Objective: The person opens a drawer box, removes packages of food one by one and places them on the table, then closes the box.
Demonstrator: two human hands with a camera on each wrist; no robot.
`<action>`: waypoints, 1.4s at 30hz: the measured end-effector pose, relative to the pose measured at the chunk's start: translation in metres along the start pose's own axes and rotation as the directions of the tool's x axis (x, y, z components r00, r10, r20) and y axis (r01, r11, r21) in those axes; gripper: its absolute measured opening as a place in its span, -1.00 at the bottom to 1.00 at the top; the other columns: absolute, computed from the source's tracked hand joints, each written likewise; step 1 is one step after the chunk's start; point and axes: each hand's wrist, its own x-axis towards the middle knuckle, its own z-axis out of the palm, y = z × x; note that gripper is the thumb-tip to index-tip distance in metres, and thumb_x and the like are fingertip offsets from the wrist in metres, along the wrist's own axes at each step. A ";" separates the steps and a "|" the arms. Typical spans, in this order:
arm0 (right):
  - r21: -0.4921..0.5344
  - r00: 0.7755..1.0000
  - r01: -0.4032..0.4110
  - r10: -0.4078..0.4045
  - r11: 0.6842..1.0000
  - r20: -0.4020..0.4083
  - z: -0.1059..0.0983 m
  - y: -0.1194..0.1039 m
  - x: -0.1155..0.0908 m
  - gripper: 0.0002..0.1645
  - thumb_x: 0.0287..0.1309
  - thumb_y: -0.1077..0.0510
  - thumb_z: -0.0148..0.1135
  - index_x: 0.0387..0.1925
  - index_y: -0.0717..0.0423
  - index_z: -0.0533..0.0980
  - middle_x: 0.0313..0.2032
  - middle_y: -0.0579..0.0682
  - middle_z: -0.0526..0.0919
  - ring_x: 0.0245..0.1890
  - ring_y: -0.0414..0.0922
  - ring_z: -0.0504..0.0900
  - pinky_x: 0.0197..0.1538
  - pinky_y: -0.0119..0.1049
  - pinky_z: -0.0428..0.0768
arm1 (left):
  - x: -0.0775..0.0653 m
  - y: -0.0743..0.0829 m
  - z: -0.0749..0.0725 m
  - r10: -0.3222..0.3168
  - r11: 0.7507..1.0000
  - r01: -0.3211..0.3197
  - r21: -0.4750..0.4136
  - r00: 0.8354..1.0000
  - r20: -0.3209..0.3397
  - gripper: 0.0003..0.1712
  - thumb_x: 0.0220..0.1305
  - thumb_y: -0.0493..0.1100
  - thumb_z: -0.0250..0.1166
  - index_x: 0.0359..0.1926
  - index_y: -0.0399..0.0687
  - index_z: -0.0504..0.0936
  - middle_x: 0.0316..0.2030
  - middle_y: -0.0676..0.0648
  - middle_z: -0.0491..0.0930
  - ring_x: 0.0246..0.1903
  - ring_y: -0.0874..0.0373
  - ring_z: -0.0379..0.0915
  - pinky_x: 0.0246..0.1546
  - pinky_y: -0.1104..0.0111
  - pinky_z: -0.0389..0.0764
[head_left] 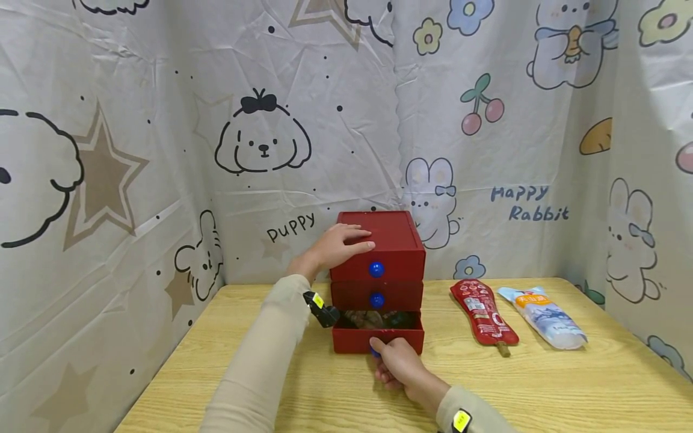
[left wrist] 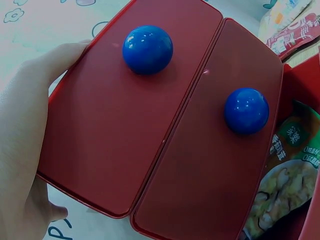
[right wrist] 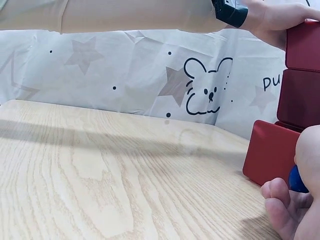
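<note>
A red three-drawer box (head_left: 376, 264) stands on the table, each drawer with a round blue knob. My left hand (head_left: 342, 243) rests on its top at the left side, fingers stretched across the lid. The bottom drawer (head_left: 352, 341) is pulled out, while the top and middle ones are closed. With thumb and fingers, my right hand (head_left: 399, 364) pinches the bottom drawer's blue knob (right wrist: 297, 180), mostly hidden by the hand. Inside that drawer lies a printed food packet (left wrist: 287, 182) with green and brown colouring and a picture of food.
To the right of the box lie a red spouted pouch (head_left: 483, 313) and a white-and-blue packet (head_left: 544, 316). The wooden table (head_left: 216, 361) ends at a patterned curtain (head_left: 303, 198) hanging behind and at both sides.
</note>
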 end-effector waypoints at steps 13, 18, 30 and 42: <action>0.003 1.000 0.001 -0.001 1.000 0.009 0.002 0.001 -0.009 -0.43 0.54 -0.15 0.08 -0.47 0.19 0.54 -0.73 -0.10 0.49 -0.78 -0.33 0.38 -0.71 -0.50 0.40 | -0.001 0.000 0.001 0.004 1.000 -0.005 -0.020 1.000 -0.008 -0.32 0.38 0.27 0.26 0.41 0.11 0.57 0.48 -0.03 0.33 0.51 -0.03 0.01 0.44 -0.09 0.15; 0.006 1.000 0.003 -0.003 1.000 0.012 0.003 0.001 -0.011 -0.43 0.54 -0.15 0.08 -0.50 0.17 0.52 -0.74 -0.10 0.48 -0.78 -0.32 0.39 -0.71 -0.51 0.39 | -0.001 0.000 0.000 0.006 1.000 -0.007 -0.015 1.000 -0.010 -0.32 0.38 0.26 0.26 0.41 0.10 0.57 0.48 -0.04 0.34 0.50 -0.03 0.03 0.44 -0.07 0.15; -0.002 0.999 -0.018 0.018 1.000 0.037 0.002 0.003 -0.017 -0.42 0.54 -0.19 0.07 -0.47 0.16 0.54 -0.73 -0.10 0.49 -0.79 -0.32 0.37 -0.71 -0.50 0.39 | 0.001 -0.001 0.001 0.017 1.000 -0.018 -0.011 1.000 -0.011 -0.32 0.38 0.25 0.26 0.41 0.09 0.57 0.48 -0.05 0.34 0.50 -0.03 0.03 0.44 -0.07 0.16; -0.006 0.997 -0.032 0.033 0.999 0.072 0.001 0.003 -0.030 -0.45 0.54 -0.19 0.07 -0.45 0.13 0.54 -0.74 -0.11 0.47 -0.79 -0.33 0.33 -0.71 -0.50 0.35 | 0.001 -0.002 0.000 0.025 1.000 -0.025 0.006 1.000 0.002 -0.33 0.40 0.23 0.25 0.42 0.07 0.56 0.48 -0.06 0.33 0.51 -0.05 0.02 0.46 -0.05 0.12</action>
